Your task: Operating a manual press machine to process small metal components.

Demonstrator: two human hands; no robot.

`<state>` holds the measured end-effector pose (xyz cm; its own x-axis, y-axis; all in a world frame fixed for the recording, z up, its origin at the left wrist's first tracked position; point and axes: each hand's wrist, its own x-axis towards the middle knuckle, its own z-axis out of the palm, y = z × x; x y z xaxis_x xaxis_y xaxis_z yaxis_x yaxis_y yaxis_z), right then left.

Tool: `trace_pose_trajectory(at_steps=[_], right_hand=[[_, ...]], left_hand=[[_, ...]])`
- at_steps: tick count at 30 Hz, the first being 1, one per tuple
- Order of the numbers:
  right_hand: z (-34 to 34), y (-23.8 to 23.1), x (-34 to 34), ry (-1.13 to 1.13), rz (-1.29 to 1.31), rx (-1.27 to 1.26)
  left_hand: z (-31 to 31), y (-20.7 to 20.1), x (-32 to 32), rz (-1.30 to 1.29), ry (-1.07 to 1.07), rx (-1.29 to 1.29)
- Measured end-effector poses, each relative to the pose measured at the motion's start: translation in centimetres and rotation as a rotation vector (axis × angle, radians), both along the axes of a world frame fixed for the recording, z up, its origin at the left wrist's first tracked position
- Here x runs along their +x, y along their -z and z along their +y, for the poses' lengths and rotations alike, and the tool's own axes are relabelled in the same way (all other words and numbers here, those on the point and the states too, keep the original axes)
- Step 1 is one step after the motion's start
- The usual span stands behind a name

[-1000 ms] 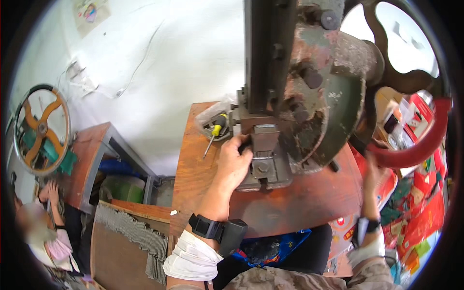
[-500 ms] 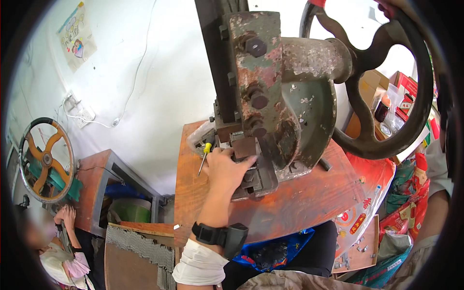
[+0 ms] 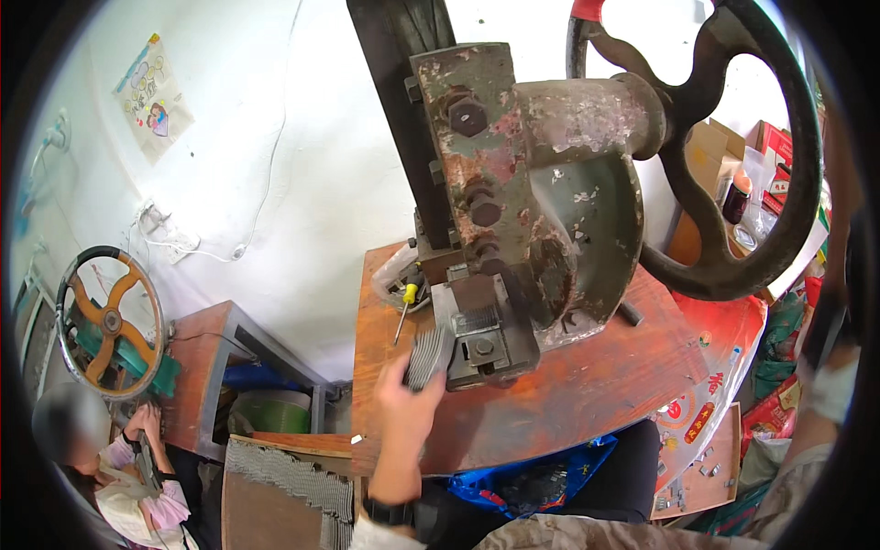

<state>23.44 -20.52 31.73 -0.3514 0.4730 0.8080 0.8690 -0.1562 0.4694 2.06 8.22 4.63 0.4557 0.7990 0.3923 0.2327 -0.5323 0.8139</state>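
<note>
My left hand [image 3: 408, 399] is closed around a small stack of thin grey metal strips [image 3: 429, 357], with its fingers on the stack's left and lower sides. It is just left of the die block [image 3: 486, 353] at the base of a worn green hand press [image 3: 477, 165]. Beside the stack, a screwdriver [image 3: 409, 295] with a yellow handle lies on the wooden bench [image 3: 550, 394]. The press's large dark handwheel [image 3: 674, 174] is at the upper right. My right hand is not visible; only part of my right sleeve [image 3: 811, 458] shows at the right edge.
A board [image 3: 266, 504] at lower left carries rows of grey strips. A blue bag [image 3: 522, 481] of metal pieces hangs under the bench's front edge. Small metal parts lie in a tray [image 3: 701, 467] at right. Another person [image 3: 128, 481] sits beside a second wheel [image 3: 110, 321].
My left hand has moved back from under the press to the left of the die, and now holds the strip stack. My right hand has left the handwheel's top in view.
</note>
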Motion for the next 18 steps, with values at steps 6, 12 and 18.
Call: trace_pose_trajectory(at_steps=[6,12,18], right_hand=[[-0.3,22.6,-3.9,-0.141,0.513,-0.586],[5.3,32.3,-7.7,-0.292,0.733,-0.563],[10.3,30.2,-11.9,-0.169,0.628,-0.763]], left_hand=[[-4.4,5.7,-4.9,-0.063,0.097,0.151],[-6.1,6.2,-4.0,0.212,0.247,0.352],[-6.2,6.7,-4.9,0.186,0.231,0.172]])
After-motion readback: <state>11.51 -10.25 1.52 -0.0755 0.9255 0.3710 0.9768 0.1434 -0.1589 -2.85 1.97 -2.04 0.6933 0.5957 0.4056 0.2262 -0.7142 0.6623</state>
